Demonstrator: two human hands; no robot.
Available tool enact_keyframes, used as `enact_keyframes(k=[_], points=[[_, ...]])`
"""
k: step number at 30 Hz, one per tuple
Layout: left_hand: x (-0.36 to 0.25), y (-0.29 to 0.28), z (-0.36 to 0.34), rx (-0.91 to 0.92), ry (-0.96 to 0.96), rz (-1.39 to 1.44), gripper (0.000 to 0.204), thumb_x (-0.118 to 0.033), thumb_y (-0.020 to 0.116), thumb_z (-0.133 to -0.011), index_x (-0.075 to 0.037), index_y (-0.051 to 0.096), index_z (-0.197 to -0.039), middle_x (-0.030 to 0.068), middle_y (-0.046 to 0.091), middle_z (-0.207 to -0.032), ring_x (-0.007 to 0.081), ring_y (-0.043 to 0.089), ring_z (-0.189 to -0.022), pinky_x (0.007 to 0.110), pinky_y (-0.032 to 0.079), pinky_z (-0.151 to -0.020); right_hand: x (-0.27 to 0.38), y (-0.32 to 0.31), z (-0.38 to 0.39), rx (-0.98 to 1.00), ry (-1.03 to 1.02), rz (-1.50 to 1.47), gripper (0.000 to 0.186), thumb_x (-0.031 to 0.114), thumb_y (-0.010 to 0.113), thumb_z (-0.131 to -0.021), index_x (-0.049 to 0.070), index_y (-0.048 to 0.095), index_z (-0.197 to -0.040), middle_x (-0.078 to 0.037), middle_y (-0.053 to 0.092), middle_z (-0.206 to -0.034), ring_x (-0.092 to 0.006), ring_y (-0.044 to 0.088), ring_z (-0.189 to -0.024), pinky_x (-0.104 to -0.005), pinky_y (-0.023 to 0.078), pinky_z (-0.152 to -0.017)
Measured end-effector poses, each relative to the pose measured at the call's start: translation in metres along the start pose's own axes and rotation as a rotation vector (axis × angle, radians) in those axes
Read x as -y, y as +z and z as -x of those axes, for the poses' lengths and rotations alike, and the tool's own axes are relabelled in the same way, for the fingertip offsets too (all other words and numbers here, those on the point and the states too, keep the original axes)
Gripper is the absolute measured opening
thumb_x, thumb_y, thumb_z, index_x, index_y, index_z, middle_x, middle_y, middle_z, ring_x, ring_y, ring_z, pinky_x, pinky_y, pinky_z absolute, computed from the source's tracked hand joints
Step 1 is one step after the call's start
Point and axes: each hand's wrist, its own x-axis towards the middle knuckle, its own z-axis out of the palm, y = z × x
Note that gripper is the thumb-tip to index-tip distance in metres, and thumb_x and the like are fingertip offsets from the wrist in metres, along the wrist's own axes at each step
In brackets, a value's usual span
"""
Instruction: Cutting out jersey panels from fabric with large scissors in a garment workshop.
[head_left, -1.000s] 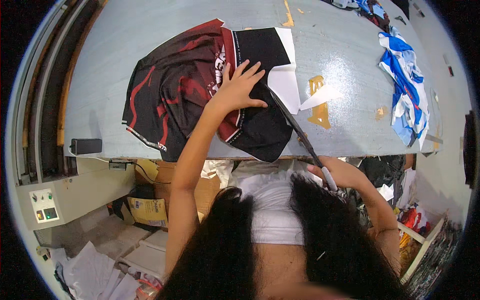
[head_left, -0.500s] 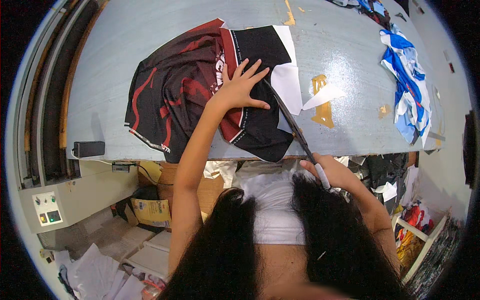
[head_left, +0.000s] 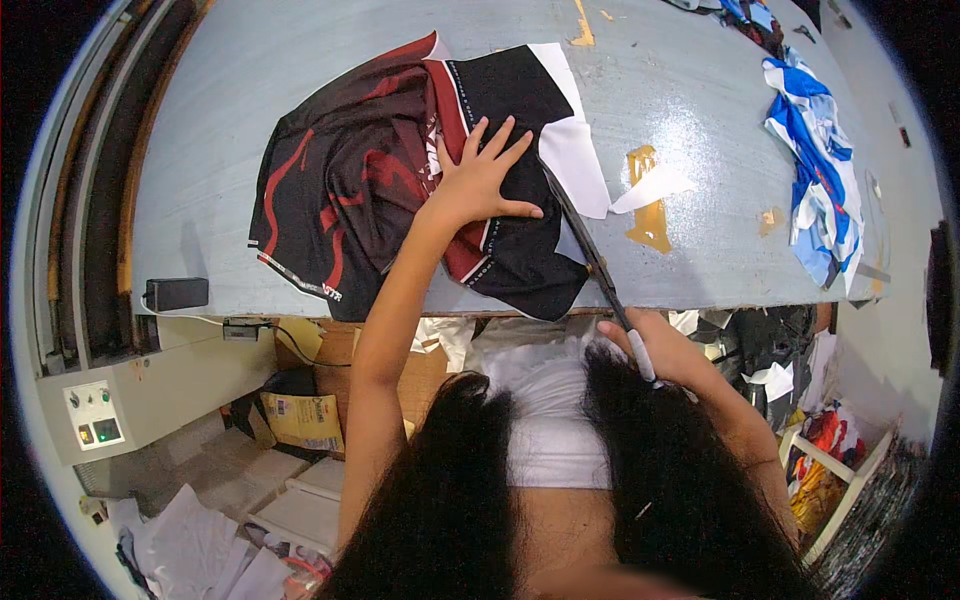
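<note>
A black and dark red garment piece [head_left: 345, 190] with white lettering lies spread on the pale blue table. My left hand [head_left: 478, 185] presses flat on it with fingers spread, close to its black band [head_left: 510, 85]. In my right hand [head_left: 665, 345], at the table's front edge, are long dark shears [head_left: 583, 235] with a white-wrapped handle. Their blades lie along the right edge of the black cloth, pointing away from me. White material [head_left: 572, 165] borders that edge beside the blade tips. Part of the handle is hidden by my right hand.
A loose white scrap [head_left: 655, 187] lies right of the shears, over a worn tan patch [head_left: 648, 230]. Blue and white cloth [head_left: 815, 160] sits at the table's right side. A black box with a cable [head_left: 177, 293] stands at the front left corner.
The upper part of the garment piece has shifted slightly left and the white material at its edge slightly right. The shears have moved a little to the right; my left hand stays nearly in place.
</note>
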Motion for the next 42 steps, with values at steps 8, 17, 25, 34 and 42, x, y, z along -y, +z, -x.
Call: enact_keyframes(k=[8,17,25,34,42], points=[[-0.004,0.008,0.008,-0.104,-0.038,0.028,0.1,-0.071,0.061,-0.054,-0.022,0.032,-0.136,0.0068,0.018,-0.146,0.0349,0.012,-0.133,0.073,0.001,-0.091,0.003,-0.005,0.004,-0.018,-0.027,0.022,0.056,0.045,0.045,-0.088,-0.01,0.052,-0.078,-0.031,0.055,-0.078,-0.0463,0.054,-0.079,-0.0457,0.042,-0.073],[0.027,-0.019,-0.035,0.011,0.212,-0.082,0.091,-0.061,0.067,-0.059,-0.025,0.033,-0.135,0.0062,0.019,-0.146,0.0294,0.011,-0.135,0.061,0.005,-0.102,0.018,-0.034,-0.006,0.192,0.123,0.049,0.071,0.059,0.039,-0.084,-0.009,0.055,-0.082,-0.03,0.057,-0.079,-0.0414,0.057,-0.079,-0.0433,0.043,-0.073],[0.026,-0.021,-0.043,0.141,0.096,-0.077,0.102,-0.068,0.067,-0.052,-0.036,0.024,-0.137,0.0093,0.01,-0.147,0.0375,0.006,-0.134,0.069,0.002,-0.096,0.021,-0.029,-0.013,0.163,0.112,0.08,0.075,0.063,0.038,-0.082,-0.009,0.056,-0.081,-0.031,0.057,-0.081,-0.0419,0.057,-0.081,-0.0436,0.043,-0.074],[0.029,-0.008,-0.041,0.1,0.079,-0.037,0.108,-0.075,0.063,-0.047,-0.033,0.022,-0.138,0.0099,0.006,-0.148,0.0379,0.002,-0.134,0.071,0.001,-0.094,0.019,-0.018,-0.016,0.041,0.045,0.039,0.064,0.056,0.04,-0.086,-0.005,0.052,-0.074,-0.021,0.056,-0.061,-0.0344,0.06,-0.063,-0.0408,0.045,-0.062],[0.019,-0.004,-0.029,0.055,0.006,-0.029,0.109,-0.073,0.066,-0.048,-0.031,0.022,-0.139,0.0118,0.006,-0.147,0.042,0.004,-0.133,0.071,0.005,-0.094,0.023,-0.014,-0.014,0.008,0.107,-0.025,0.065,0.055,0.044,-0.085,-0.009,0.054,-0.074,-0.031,0.056,-0.072,-0.0455,0.057,-0.073,-0.0462,0.044,-0.066]])
